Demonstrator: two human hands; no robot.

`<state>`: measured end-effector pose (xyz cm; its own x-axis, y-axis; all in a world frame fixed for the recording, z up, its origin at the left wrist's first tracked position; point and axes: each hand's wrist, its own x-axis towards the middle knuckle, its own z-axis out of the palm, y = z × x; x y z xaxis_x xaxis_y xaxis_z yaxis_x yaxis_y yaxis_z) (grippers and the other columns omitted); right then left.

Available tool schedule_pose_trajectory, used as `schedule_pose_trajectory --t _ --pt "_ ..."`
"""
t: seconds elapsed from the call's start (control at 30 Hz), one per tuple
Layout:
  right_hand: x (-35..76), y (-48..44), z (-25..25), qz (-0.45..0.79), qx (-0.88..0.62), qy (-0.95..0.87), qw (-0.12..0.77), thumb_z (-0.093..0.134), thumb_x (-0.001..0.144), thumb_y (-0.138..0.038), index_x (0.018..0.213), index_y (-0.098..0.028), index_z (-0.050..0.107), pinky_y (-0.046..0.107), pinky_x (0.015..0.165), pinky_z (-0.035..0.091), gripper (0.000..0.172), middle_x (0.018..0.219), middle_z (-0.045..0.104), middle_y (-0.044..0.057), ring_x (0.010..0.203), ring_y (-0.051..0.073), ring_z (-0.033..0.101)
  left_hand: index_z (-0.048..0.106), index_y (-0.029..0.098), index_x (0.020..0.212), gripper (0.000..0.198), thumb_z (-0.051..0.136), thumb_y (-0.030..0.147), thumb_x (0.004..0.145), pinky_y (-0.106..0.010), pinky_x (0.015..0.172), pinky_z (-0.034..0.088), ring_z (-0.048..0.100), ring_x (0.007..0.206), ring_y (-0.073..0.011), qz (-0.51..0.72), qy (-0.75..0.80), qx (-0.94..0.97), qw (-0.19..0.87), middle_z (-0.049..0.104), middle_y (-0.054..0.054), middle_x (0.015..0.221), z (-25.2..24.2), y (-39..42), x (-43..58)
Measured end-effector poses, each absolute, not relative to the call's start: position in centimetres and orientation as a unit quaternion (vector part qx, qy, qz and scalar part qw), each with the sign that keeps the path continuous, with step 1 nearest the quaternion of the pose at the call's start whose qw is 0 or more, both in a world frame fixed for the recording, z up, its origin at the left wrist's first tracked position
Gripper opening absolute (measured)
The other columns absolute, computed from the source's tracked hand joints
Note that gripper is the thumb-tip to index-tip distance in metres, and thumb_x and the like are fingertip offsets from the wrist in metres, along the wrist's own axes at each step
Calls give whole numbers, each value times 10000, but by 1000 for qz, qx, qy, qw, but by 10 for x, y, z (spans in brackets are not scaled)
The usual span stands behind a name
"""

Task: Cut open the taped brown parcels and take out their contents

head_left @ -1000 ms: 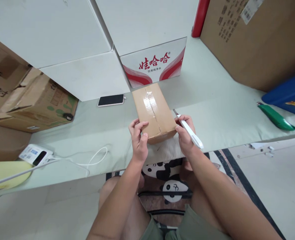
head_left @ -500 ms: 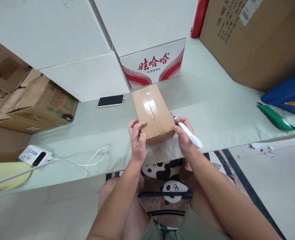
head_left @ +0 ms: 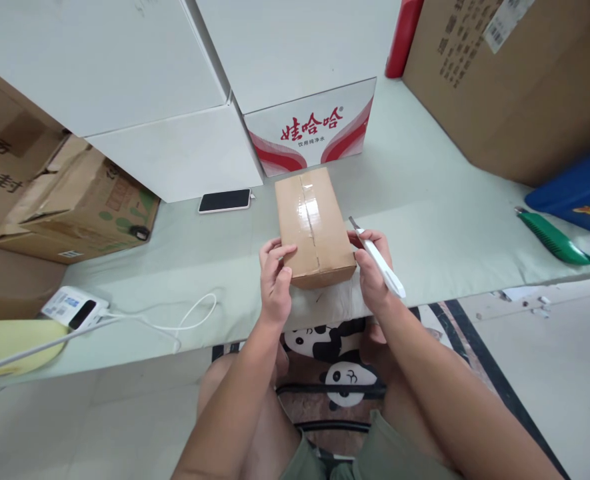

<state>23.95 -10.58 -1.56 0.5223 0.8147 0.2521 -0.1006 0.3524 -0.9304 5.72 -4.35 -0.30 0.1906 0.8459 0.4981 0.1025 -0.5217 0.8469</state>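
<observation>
A small brown cardboard box [head_left: 299, 233] rests on the pale green cloth-covered table, its long side pointing away from me. Clear tape [head_left: 311, 203] runs along the seam on its top. At the near left corner, my left hand [head_left: 277, 280] grips the box, fingers on the side and top edge. My right hand [head_left: 375, 270] is closed around a white utility knife [head_left: 381, 263], whose blade points up and away from me, beside the right side of the box. Fingers of this hand are close to the box's near right corner; whether they touch it I cannot tell.
A phone [head_left: 225, 201] lies left of the box, before white cartons [head_left: 175, 153]. Behind stands a red-and-white carton [head_left: 315, 130]. A green comb-like tool [head_left: 555, 237] and a blue box [head_left: 575, 190] are at right. A white cable [head_left: 195, 313] curls at left.
The box has turned slightly and shifted a little to the right. The knife has tipped more upright, its blade now showing apart from the box. Both hands stay near the box's sides.
</observation>
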Motion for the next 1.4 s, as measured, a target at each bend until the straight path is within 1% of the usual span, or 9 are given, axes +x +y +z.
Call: schedule_pose_trajectory --t 0.27,0.63,0.73,0.83,0.93,1.03,1.2,1.3,1.4 --pt "249 -95 -23 308 -437 -371 759 748 812 -634 1186 -321 429 525 1179 413 582 1495 550 76 1421 280 537 759 247 1068 300 519 328 907 -465 1037 554 590 1274 -275 503 296 716 382 612 -97 1251 1 -43 55" --pt "278 -76 -22 268 -406 -398 778 813 754 -545 1219 -342 412 561 1273 296 647 1562 484 41 1508 246 439 774 256 1022 297 523 213 870 -505 1166 477 584 1329 -270 439 245 737 451 586 -86 1339 12 -37 46" --pt "288 -70 -18 255 -388 -372 804 833 719 -541 1172 -336 439 543 1263 315 634 1458 559 22 1449 240 505 776 261 1017 296 524 202 872 -498 1158 486 591 1323 -267 426 226 747 458 592 -85 1336 15 -36 42" --pt "289 -68 -13 248 -386 -360 813 836 702 -540 1109 -320 462 532 1218 381 596 1240 644 5 1316 236 601 773 255 1027 279 525 240 901 -501 1147 496 593 1320 -276 419 222 757 450 592 -96 1341 16 -34 39" --pt "285 -68 -10 239 -405 -350 810 846 703 -512 1091 -308 461 524 1187 412 584 1144 648 -4 1223 226 645 770 254 1050 269 531 278 930 -498 1141 502 597 1315 -275 419 223 763 439 584 -103 1355 18 -33 37" --pt "284 -66 -6 220 -413 -320 824 835 694 -566 1096 -308 432 530 1169 431 625 1233 624 14 1224 231 645 769 249 1037 257 535 301 943 -485 1126 514 605 1313 -273 409 213 768 444 584 -107 1370 20 -34 36" --pt "288 -66 2 201 -426 -305 828 780 716 -616 1078 -293 437 475 1058 501 595 1052 589 -15 1023 196 638 751 242 1022 254 514 298 952 -469 1113 517 609 1333 -273 397 212 777 440 597 -110 1403 17 -33 32" --pt "285 -74 11 150 -449 -329 817 754 759 -594 1074 -281 459 432 973 518 533 973 538 -25 902 174 588 718 225 1038 280 459 323 995 -452 1078 528 621 1319 -269 401 240 792 393 634 -122 1389 15 -31 26" --pt "272 -88 23 75 -485 -352 797 718 818 -568 1081 -281 473 440 946 515 460 981 521 -1 898 192 565 669 224 1070 284 407 322 1022 -454 1080 505 630 1301 -265 381 291 825 299 693 -115 1297 28 -33 21"
